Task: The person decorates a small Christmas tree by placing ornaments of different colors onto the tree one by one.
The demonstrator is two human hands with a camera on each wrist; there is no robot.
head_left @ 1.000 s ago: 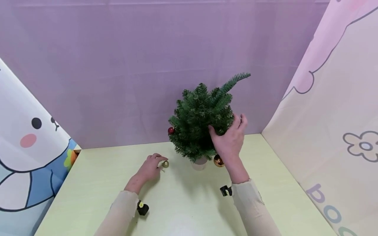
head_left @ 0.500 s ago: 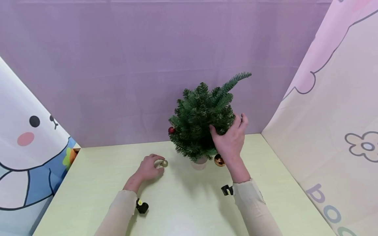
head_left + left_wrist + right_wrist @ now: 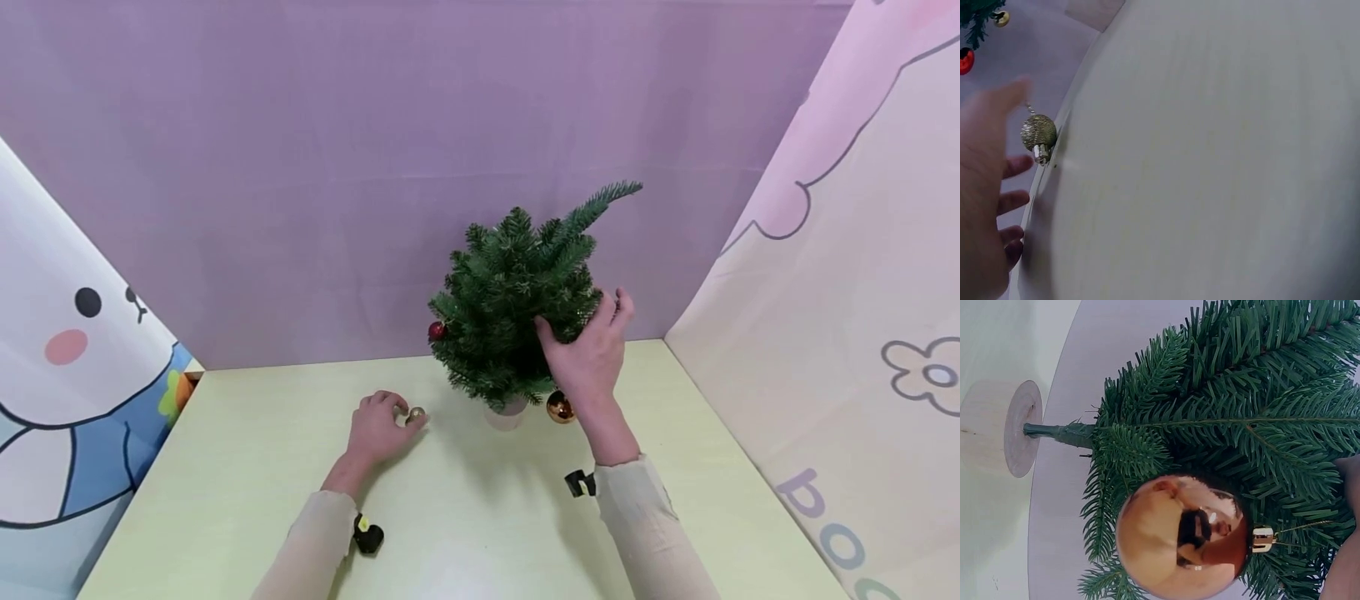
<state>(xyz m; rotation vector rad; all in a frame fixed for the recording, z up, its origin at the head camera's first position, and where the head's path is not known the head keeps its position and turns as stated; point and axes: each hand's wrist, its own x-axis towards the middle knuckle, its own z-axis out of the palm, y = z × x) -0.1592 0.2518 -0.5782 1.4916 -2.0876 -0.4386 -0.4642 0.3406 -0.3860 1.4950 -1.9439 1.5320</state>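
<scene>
A small green Christmas tree point(image 3: 510, 292) stands near the back of the table on a pale round wooden base point(image 3: 1022, 428). My right hand point(image 3: 592, 358) grips its right side, thumb in front of the foliage and fingers round the edge. Below that hand hangs a shiny copper bauble point(image 3: 1182, 537) with a gold cap and thread. My left hand point(image 3: 378, 429) lies low left of the tree, thumb and fingers spread on either side of a small gold ridged bauble point(image 3: 1039, 131). In the left wrist view, the bauble's silvery cap points toward the fingers.
A red bauble point(image 3: 437, 331) hangs on the tree's left side, and a tiny gold bauble point(image 3: 1002, 19) hangs nearby. The pale table point(image 3: 450, 517) meets a purple cloth backdrop point(image 3: 300, 208). Printed cloths point(image 3: 840, 317) flank both sides.
My left thumb has moved forward beside the gold bauble, which has shifted slightly left and now sits between thumb and fingers. The right hand has kept its place on the tree.
</scene>
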